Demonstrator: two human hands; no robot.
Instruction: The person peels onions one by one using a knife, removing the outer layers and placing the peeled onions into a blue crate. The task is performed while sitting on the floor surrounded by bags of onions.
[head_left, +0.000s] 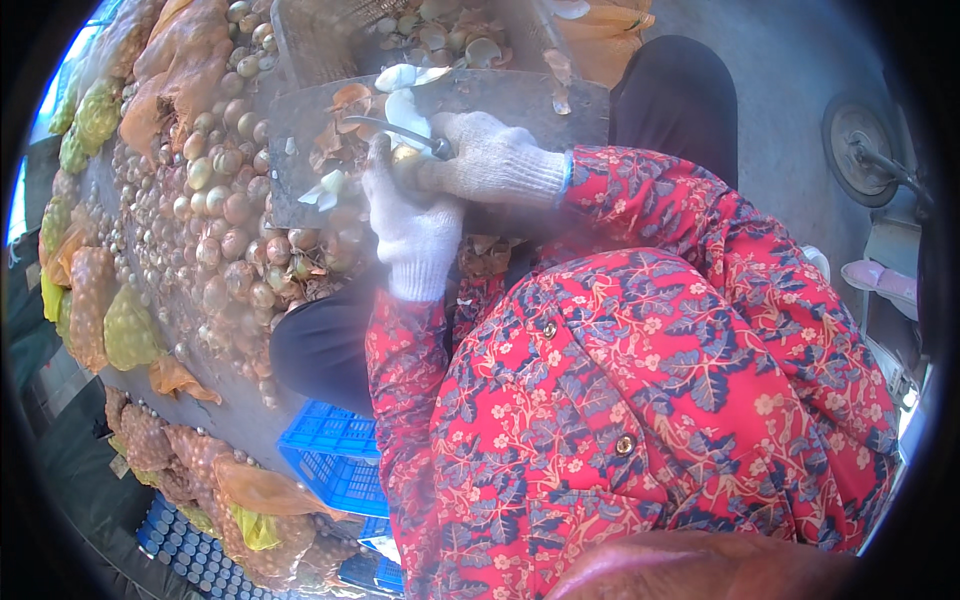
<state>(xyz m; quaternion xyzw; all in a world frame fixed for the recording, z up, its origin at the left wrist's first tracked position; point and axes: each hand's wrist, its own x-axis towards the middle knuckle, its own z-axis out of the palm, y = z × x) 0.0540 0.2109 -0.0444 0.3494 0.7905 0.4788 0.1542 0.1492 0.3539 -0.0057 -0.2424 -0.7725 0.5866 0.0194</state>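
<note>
White knit gloves cover both hands, close together over a grey board (570, 127). My right hand (495, 157) grips a knife (394, 129) whose thin curved blade points left, across the top of my left hand. A small yellowish part of an onion (405, 153) shows between the hands; most of it is hidden by the gloves. My left hand (412, 217) is closed around that onion from below. Pale onion layers (406, 112) lie just beyond the blade. Brown dry skins (334, 139) and a white onion scrap (325, 190) rest on the board.
Many loose onions (225, 202) are heaped on the floor to the left. Filled mesh bags (90, 300) stand farther left. A crate (315, 45) with peelings (450, 37) sits beyond the board. Blue plastic crates (330, 457) are beside my left knee; a wheel (861, 150) is at right.
</note>
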